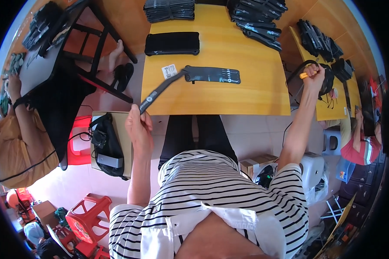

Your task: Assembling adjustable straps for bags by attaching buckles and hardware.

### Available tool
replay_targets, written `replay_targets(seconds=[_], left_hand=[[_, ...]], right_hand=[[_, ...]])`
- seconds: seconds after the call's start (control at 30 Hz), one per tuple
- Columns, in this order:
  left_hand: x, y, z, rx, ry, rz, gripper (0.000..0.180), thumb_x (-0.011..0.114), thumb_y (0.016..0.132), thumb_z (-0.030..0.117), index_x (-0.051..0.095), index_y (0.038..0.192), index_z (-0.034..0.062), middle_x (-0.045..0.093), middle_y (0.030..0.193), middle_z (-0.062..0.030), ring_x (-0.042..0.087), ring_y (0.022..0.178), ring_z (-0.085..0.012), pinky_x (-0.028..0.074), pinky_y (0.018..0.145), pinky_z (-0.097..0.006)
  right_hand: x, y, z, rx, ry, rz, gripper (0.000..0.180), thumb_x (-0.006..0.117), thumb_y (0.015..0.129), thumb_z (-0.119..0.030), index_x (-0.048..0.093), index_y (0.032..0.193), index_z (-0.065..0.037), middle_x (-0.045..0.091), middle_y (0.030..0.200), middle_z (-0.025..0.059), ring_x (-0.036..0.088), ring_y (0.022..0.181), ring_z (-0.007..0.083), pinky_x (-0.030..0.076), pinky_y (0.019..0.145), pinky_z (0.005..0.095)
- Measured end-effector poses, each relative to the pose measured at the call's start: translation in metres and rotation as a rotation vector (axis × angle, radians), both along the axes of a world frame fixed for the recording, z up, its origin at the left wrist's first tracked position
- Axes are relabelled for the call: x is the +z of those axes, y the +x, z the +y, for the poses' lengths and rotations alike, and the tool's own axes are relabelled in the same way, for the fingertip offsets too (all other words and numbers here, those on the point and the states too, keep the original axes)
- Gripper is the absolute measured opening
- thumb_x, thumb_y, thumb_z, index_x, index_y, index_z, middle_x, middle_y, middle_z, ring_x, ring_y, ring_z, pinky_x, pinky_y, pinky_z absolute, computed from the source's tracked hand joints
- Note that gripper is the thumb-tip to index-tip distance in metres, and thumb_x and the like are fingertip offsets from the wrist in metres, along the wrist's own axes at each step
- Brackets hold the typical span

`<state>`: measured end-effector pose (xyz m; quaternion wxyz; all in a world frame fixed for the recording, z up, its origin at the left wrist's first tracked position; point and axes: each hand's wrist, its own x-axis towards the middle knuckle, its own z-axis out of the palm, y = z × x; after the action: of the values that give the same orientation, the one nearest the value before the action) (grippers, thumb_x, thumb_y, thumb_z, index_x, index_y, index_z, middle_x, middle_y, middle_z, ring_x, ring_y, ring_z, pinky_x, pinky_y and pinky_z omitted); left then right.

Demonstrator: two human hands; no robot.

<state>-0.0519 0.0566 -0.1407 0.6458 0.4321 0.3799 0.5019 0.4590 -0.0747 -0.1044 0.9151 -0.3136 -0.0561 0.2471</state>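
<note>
My left hand point(139, 129), at the table's near left edge, pinches the end of a flat black strap point(160, 88) with white print. The strap slants up to the left end of a wider dark printed band point(214, 74) lying on the table; whether the two are one piece I cannot tell. A small white printed label point(169, 71) lies beside that spot. Raised off the table's right side, my right hand point(314, 75) is closed around a small tool with a yellow-orange handle point(304, 75); its working end is hidden or too small to make out.
On the yellow wooden table point(216, 101) lie a black rectangular pad point(172, 43), a bundled stack of black bands point(169, 9) and a looser pile point(260, 21). A box with a black bag point(107, 142) stands at lower left, near a red stool point(89, 218). Other people sit at both sides.
</note>
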Motion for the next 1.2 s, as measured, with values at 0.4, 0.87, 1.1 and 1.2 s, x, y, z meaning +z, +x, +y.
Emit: replay_targets(seconds=[0.4,0.87,1.1,1.2], left_hand=[[-0.087,-0.004,0.015,0.116,-0.382,0.402,0.078,0.017,0.088,0.063,0.057,0.072,-0.0014,0.057,0.055,-0.0102,0.055,0.045,-0.0163,0.042,0.043,-0.023],[-0.038,0.071,-0.013,-0.786,-0.543,-0.165,0.053,0.036,0.093,0.046,0.058,0.098,-0.0012,0.063,0.079,-0.0081,0.056,0.056,-0.0122,0.043,0.049,-0.019],[-0.039,0.099,-0.021,-0.446,-0.266,-0.151,0.032,0.039,0.096,0.026,0.056,0.096,-0.0005,0.061,0.081,-0.0080,0.056,0.059,-0.0094,0.047,0.051,-0.020],[-0.046,0.105,-0.026,-0.443,-0.253,-0.114,0.032,0.040,0.096,0.026,0.056,0.097,-0.0008,0.061,0.083,-0.0087,0.057,0.060,-0.0098,0.049,0.053,-0.020]], right_hand=[[0.021,-0.151,0.007,-0.231,-0.912,-1.397,0.010,0.057,0.082,-0.008,0.059,0.075,0.000,0.051,0.056,0.0052,0.045,0.049,0.0088,0.032,0.044,0.0212],[-0.011,-0.257,0.002,0.094,-0.445,-2.413,0.034,0.067,0.065,-0.013,0.062,0.098,-0.008,0.041,0.058,-0.0011,0.047,0.046,0.0116,0.039,0.042,0.0251],[-0.052,-0.259,-0.006,0.445,-0.693,-1.095,0.019,0.064,0.080,-0.018,0.061,0.094,-0.005,0.056,0.063,0.0041,0.045,0.043,0.0074,0.036,0.039,0.0217],[-0.047,-0.268,-0.003,0.777,-0.772,-0.515,0.015,0.060,0.084,-0.016,0.060,0.088,-0.002,0.056,0.062,0.0033,0.042,0.041,0.0028,0.031,0.036,0.0185]])
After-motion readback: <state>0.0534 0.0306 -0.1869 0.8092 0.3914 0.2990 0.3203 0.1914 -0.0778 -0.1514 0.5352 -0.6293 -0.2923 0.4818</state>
